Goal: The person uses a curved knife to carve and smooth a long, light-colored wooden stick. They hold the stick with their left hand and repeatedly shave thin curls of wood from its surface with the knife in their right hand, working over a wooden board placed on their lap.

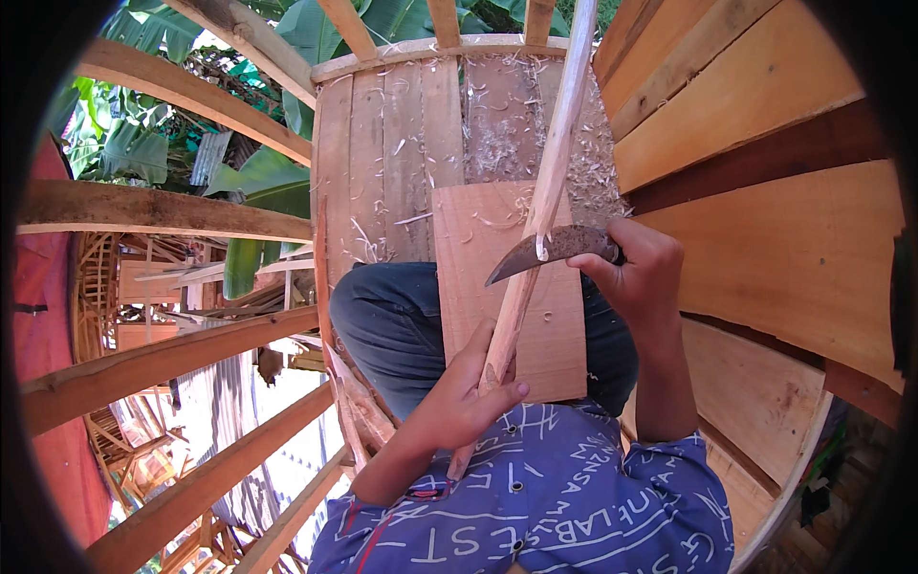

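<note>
A long, pale wooden stick (552, 182) slants from my belly up past the far edge of the floor. Its lower part is gripped by my left hand (469, 392), fingers wrapped round it and thumb alongside. My right hand (645, 273) is closed on a curved knife (550, 251) with a dark, rusty-looking blade; the handle is mostly hidden in the fist. The blade lies across the stick, and a small curled shaving (542, 249) shows at the contact. Under the stick a flat wooden board (507, 316) rests over my lap and legs.
Wood shavings litter the plank floor (392, 163) ahead of me. Spaced wooden slats (172, 206) form the left side, and wide planks (765, 239) close in on the right. Split wood pieces (359, 407) lie by my left elbow. Green leaves (277, 191) hang outside the slats.
</note>
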### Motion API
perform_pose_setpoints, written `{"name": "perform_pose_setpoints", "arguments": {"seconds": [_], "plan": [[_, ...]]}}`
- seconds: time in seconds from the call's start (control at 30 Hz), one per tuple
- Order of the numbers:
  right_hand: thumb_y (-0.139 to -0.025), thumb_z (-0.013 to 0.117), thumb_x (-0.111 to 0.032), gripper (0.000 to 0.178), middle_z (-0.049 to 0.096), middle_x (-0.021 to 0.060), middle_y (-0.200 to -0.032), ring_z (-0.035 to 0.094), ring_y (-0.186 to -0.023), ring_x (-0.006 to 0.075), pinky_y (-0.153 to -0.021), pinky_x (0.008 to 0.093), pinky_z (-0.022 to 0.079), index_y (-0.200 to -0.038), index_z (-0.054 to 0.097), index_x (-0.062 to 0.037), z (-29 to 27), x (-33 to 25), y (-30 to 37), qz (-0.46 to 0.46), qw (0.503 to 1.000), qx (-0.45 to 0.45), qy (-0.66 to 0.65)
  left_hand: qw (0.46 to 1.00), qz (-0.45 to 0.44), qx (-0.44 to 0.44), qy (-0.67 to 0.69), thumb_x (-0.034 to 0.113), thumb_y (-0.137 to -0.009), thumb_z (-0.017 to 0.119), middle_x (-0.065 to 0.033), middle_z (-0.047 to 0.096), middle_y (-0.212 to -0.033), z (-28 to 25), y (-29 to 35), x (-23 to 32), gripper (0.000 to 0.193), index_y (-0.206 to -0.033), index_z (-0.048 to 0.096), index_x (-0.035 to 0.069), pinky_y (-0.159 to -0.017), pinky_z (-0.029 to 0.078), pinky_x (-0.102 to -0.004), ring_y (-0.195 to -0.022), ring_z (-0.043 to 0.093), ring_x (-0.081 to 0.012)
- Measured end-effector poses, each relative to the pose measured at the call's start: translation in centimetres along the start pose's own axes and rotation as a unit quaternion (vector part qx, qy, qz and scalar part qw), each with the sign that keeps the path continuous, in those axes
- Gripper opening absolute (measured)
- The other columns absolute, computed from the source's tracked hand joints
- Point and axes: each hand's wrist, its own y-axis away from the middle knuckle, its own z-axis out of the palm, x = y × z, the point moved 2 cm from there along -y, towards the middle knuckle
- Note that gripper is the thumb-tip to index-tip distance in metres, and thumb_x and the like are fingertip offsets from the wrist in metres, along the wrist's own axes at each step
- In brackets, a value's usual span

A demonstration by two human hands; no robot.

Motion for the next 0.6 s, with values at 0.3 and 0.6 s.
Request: {"name": "perform_pose_setpoints", "arguments": {"seconds": [0.3, 0.6], "plan": [[-0.071, 0.068, -0.067, 0.068, 0.044, 0.0123, -0.053, 0.048, -0.048, 0.0321, -0.045, 0.0365, 0.038, -0.060, 0.048, -0.0035, 0.6, 0.0, -0.7, 0.004, 1.000, 0.019, -0.014, 0.997, 0.041, 0.032, 0.053, 0.021, -0.083, 0.066, -0.0015, 0.042, -0.074, 0.3, -0.2, 1.0, 0.035, -0.100, 0.043, 0.002, -0.041, 0.035, -0.0205, -0.049, 0.043, -0.0055], [-0.071, 0.075, -0.058, 0.056, 0.053, 0.0090, -0.055, 0.056, -0.050, 0.0247, -0.048, 0.0342, 0.043, -0.064, 0.058, -0.0052, 1.8, -0.1, -0.9, 0.058, 0.997, -0.057, -0.006, 0.998, -0.013, 0.025, 0.059, 0.013, -0.083, 0.065, -0.0028, 0.044, -0.083, -1.0, -0.6, -0.3, 0.047, -0.119, 0.040, -0.001, -0.065, 0.040, -0.0269, -0.073, 0.043, -0.0100]]}}
